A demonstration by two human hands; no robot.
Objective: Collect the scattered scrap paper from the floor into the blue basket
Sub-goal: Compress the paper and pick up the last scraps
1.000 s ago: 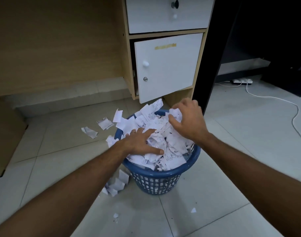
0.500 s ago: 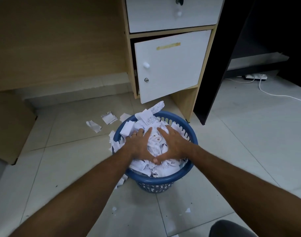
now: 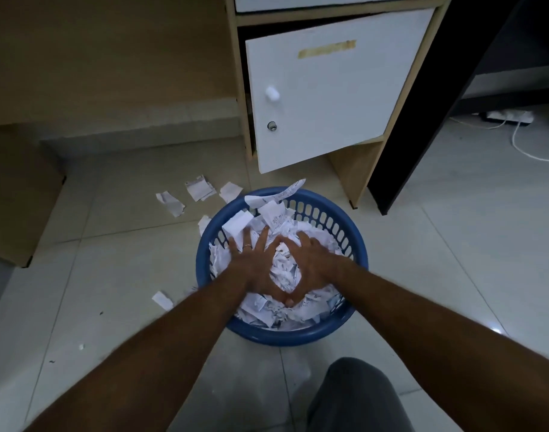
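The round blue basket (image 3: 359,244) stands on the tiled floor in the middle of the head view, filled with white scrap paper (image 3: 282,269). My left hand (image 3: 251,260) and my right hand (image 3: 310,263) lie side by side on the pile with fingers spread flat, pressing it down; the thumbs meet near the front. A long strip (image 3: 285,194) sticks up over the far rim. Loose scraps lie on the floor behind the basket at the left (image 3: 170,204) (image 3: 199,188) (image 3: 231,191), and one piece (image 3: 162,299) lies at its near left.
A wooden cabinet with a white door (image 3: 326,98) hanging ajar stands just behind the basket. A dark desk panel (image 3: 422,120) rises to the right, with a white cable (image 3: 522,148) on the floor beyond. My grey-clad knee (image 3: 354,397) is at the bottom.
My right hand came down from the pile's far side to lie flat beside the left. Both hands pressed the heap lower into the basket. The camera tilted down and nearer.
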